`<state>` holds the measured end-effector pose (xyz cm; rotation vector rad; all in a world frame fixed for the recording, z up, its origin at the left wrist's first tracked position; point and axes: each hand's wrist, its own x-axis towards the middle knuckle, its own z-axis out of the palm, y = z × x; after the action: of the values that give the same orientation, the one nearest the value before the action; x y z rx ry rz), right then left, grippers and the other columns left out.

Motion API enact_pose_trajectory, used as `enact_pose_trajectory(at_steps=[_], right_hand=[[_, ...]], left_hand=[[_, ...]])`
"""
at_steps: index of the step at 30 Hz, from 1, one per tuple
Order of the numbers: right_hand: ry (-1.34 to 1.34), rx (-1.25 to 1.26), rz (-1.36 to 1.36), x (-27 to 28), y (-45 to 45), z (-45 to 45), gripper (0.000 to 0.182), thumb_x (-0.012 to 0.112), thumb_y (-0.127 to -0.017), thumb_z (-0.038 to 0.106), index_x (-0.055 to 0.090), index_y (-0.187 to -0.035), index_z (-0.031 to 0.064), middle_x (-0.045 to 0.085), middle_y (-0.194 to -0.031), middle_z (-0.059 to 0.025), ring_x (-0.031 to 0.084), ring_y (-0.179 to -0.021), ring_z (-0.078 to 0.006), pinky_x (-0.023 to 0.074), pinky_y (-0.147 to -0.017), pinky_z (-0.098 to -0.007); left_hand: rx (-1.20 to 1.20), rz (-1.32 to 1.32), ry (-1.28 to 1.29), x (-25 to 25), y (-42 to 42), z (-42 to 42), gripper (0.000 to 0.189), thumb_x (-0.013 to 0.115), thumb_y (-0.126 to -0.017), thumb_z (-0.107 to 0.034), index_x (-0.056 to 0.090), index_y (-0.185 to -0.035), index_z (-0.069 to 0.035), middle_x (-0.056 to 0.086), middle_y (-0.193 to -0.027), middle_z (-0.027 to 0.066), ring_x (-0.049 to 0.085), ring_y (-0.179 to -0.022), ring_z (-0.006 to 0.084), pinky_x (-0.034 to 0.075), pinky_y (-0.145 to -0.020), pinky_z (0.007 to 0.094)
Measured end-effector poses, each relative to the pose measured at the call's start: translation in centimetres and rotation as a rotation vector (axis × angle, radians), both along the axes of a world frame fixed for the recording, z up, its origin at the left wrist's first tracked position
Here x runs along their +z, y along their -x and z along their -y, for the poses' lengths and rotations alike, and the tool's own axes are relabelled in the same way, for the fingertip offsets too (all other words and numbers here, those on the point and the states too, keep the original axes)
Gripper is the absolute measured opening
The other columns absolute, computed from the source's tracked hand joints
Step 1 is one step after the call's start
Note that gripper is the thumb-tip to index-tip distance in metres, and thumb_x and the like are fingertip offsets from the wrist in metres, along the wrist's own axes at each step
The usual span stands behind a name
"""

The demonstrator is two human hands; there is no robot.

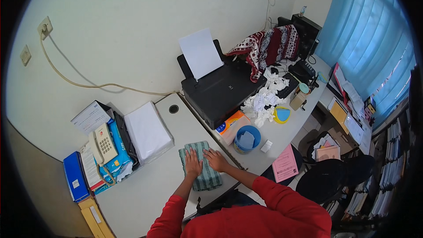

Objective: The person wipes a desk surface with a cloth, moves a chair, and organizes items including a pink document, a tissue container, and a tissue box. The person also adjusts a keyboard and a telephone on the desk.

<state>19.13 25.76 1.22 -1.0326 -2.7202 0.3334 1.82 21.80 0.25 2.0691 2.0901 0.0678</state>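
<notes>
A green cloth with dark stripes (206,180), folded into a rectangle, lies on the light desk near its front edge. My left hand (193,163) rests flat on the cloth's left part, fingers spread a little. Across from it, my right hand (215,159) lies palm down on the upper right part of the same cloth. Neither hand grips anything. A stack of white paper in clear plastic (148,132) is to the left of the cloth. Beyond the cloth to the right are a blue plastic bin (247,138) and a small white object (266,146).
A black printer (224,89) holding paper stands against the wall. Crumpled white paper (264,100) lies beside it. A beige telephone (105,145), a blue binder (75,177) and yellow folders (94,219) line the left side. Black chairs (319,180) stand at right.
</notes>
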Motion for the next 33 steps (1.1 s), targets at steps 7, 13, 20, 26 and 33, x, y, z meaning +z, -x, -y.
enact_pose_trajectory(at_steps=[7, 13, 20, 26, 33], right_hand=[[-0.017, 0.018, 0.053, 0.7, -0.6, -0.7, 0.052, 0.052, -0.086, 0.019, 0.038, -0.135, 0.0083, 0.028, -0.145, -0.0089, 0.027, -0.134, -0.0289, 0.0302, -0.103, -0.0464], [0.024, 0.027, 0.173, 0.9, -0.4, -1.1, 0.054, 0.05, -0.087, 0.019, 0.033, -0.139, 0.0104, 0.023, -0.148, -0.0069, 0.02, -0.137, -0.0273, 0.0282, -0.106, -0.0452], [0.018, 0.104, 0.145, 0.0, -2.7, -1.5, 0.057, 0.052, -0.083, 0.016, 0.035, -0.138, 0.0113, 0.023, -0.149, -0.0053, 0.02, -0.137, -0.0268, 0.0272, -0.107, -0.046], [0.023, 0.158, 0.1, -0.7, -7.4, 0.3, 0.057, 0.051, -0.081, 0.013, 0.036, -0.137, 0.0102, 0.023, -0.149, -0.0048, 0.02, -0.137, -0.0271, 0.0237, -0.109, -0.0462], [0.042, 0.175, 0.063, -1.4, -10.5, 2.8, 0.054, 0.044, -0.083, 0.011, 0.036, -0.137, 0.0064, 0.022, -0.149, -0.0076, 0.018, -0.138, -0.0294, 0.0208, -0.11, -0.0446]], left_hand=[[0.033, 0.03, -0.003, 0.0, -0.7, -0.5, 0.07, 0.035, -0.093, -0.042, 0.016, -0.143, 0.002, 0.004, -0.152, 0.0167, 0.001, -0.139, 0.0383, 0.01, -0.113, 0.0453], [0.053, 0.014, -0.011, 0.1, -1.0, -0.5, 0.071, 0.037, -0.092, -0.04, 0.014, -0.143, 0.003, 0.005, -0.151, 0.0188, 0.002, -0.139, 0.0399, 0.012, -0.112, 0.0461], [0.214, 0.006, 0.032, 0.9, -4.8, 0.9, 0.068, 0.034, -0.093, -0.04, 0.014, -0.144, 0.001, 0.002, -0.152, 0.0159, 0.001, -0.14, 0.0375, 0.008, -0.113, 0.0445], [0.331, 0.01, 0.01, 0.5, -10.7, 3.8, 0.068, 0.034, -0.093, -0.039, 0.015, -0.143, 0.002, 0.003, -0.152, 0.0164, 0.001, -0.14, 0.0375, 0.008, -0.113, 0.0449], [0.383, 0.065, -0.056, 0.4, -14.7, 6.3, 0.071, 0.039, -0.091, -0.038, 0.014, -0.143, 0.003, 0.006, -0.152, 0.0182, 0.002, -0.139, 0.0389, 0.01, -0.112, 0.0467]])
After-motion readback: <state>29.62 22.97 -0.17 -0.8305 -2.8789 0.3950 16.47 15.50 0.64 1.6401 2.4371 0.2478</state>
